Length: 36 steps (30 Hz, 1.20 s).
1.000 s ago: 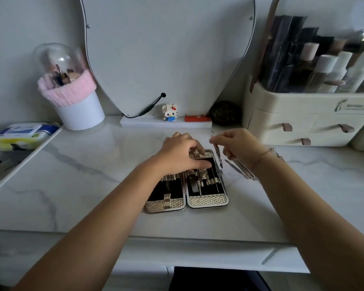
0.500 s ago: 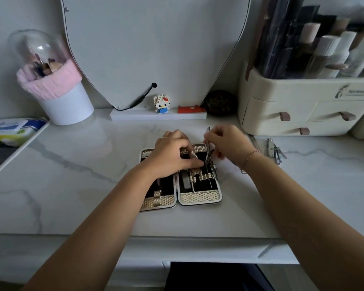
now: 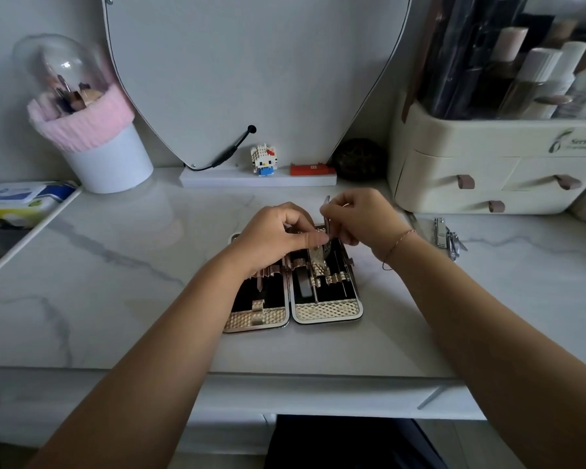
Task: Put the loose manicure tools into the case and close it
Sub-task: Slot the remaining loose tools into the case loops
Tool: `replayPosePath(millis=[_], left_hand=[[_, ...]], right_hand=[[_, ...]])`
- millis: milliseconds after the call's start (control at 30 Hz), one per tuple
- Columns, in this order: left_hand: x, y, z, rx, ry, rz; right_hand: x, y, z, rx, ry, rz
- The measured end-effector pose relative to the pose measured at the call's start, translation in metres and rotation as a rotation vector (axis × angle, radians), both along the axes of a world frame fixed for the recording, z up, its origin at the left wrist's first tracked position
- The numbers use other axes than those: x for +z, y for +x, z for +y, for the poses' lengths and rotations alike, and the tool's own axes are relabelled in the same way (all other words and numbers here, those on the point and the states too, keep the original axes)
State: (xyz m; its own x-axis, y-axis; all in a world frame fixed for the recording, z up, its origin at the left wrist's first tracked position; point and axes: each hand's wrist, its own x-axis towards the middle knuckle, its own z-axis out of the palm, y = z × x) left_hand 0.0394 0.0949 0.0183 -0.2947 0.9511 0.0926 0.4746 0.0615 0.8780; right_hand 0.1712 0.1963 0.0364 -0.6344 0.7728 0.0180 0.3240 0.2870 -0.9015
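- My right hand (image 3: 359, 218) is pinching a slim metal tool (image 3: 327, 221) upright, its tip dipping into the case (image 3: 325, 311) below.
- My left hand (image 3: 274, 236), fingers curled, is pressing on the case's far end, grasping nothing.
- Nail clippers (image 3: 445, 236) are lying loose on the marble counter (image 3: 115, 282), right of my right wrist.

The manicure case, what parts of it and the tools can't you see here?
- Head view: the far end of the manicure case is hidden under the left hand and right hand.
- Thin metal tool: its lower end hidden by fingers.
- Nail clippers: too small for detail.
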Motion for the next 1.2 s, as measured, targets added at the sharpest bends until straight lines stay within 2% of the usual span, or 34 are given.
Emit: replayPosePath(millis=[133, 567, 800, 867, 967, 1200], left_hand=[[0.000, -0.001, 0.000, 0.013, 0.012, -0.008], [0.001, -0.003, -0.001, -0.003, 0.018, -0.030], [0.002, -0.003, -0.004, -0.028, 0.051, -0.063], [0.001, -0.004, -0.003, -0.034, 0.050, -0.071], [0.000, -0.005, -0.002, -0.027, 0.041, -0.049], [0.000, -0.004, -0.003, 0.013, 0.039, 0.015]], right_hand=[[0.006, -0.001, -0.004, 0.061, 0.026, -0.090], [0.006, -0.016, 0.003, 0.055, 0.125, -0.146], [0.011, -0.005, 0.005, 0.303, 0.008, -0.255], [0.011, 0.006, 0.014, 0.218, 0.011, -0.175], [0.005, 0.019, 0.025, 0.096, 0.164, -0.172], [-0.008, 0.014, 0.019, 0.147, 0.267, -0.211]])
